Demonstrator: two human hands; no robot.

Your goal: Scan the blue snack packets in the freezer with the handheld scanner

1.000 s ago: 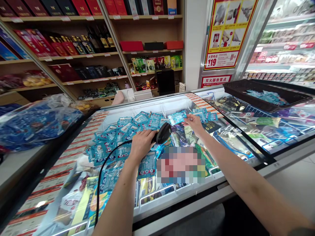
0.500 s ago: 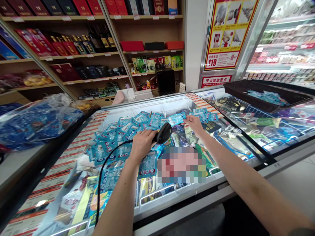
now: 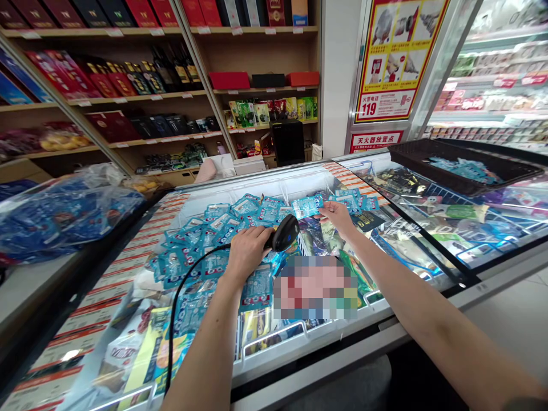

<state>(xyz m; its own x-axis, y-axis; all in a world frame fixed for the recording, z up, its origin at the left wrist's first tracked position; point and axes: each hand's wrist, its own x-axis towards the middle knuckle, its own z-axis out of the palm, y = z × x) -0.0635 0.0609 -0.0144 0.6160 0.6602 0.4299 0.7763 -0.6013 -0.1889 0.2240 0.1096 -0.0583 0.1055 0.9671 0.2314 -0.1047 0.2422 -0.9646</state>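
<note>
My left hand (image 3: 249, 249) is wrapped round the handle of a black barcode scanner (image 3: 286, 233), whose head faces right and whose cord hangs down to the left. My right hand (image 3: 337, 217) pinches the right end of a small blue packet (image 3: 307, 206). The scanner head is just below and left of that packet, apart from it. Many similar blue packets (image 3: 214, 260) lie spread over the glass top of a chest freezer (image 3: 280, 185), around and beyond my left hand. A few more packets (image 3: 353, 200) lie right beside my right hand.
A dark tray (image 3: 411, 165) with blue packets sits on the freezer at the right. On the left lies a clear plastic bag (image 3: 64, 211) of blue packs. Wooden shelves (image 3: 257, 31) with boxes and bottles stand behind. A blurred patch covers part of the glass.
Both hands, the scanner and the held packet stay in nearly the same place. A small blue light now shows on the scanner's head.
</note>
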